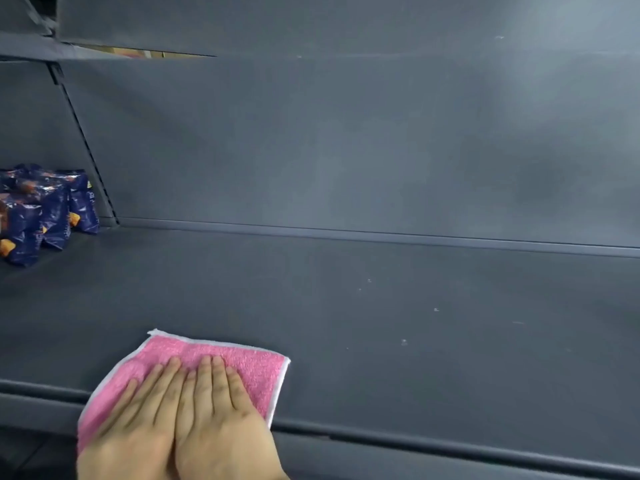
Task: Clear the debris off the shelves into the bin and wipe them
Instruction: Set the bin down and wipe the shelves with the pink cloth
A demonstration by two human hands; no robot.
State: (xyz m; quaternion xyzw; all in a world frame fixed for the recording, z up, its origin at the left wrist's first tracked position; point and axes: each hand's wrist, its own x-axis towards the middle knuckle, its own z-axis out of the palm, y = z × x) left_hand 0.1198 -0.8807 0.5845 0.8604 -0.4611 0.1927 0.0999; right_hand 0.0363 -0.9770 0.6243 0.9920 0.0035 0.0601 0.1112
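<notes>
At the far left, a cluster of dark blue snack packets [41, 209] stands at the back of the grey shelf [415, 382]. They sit just beside the slotted upright [83, 140] that runs up the back panel [346, 140].

Further right, at the shelf's near edge, lies a pink cloth [256, 368] with a white border. It is spread flat, and its near left corner hangs over the shelf's front lip [450, 448]. Both hands rest on it side by side, touching along their inner edges. The left hand [138, 420] lies palm down on the left part of the cloth, fingers straight and close together, pointing toward the back of the shelf. The right hand [221, 417] lies the same way on the middle of the cloth, flat with straight fingers, pressing the fabric to the shelf. Neither hand grips or pinches the cloth. The far edge and right side of the cloth show beyond the fingertips.

To the right of the cloth, well apart from it, a few small pale specks [403, 341] are scattered across the shelf surface, some nearer the back. The specks are too small to tell what they are. The picture is slightly blurred around the hands.
</notes>
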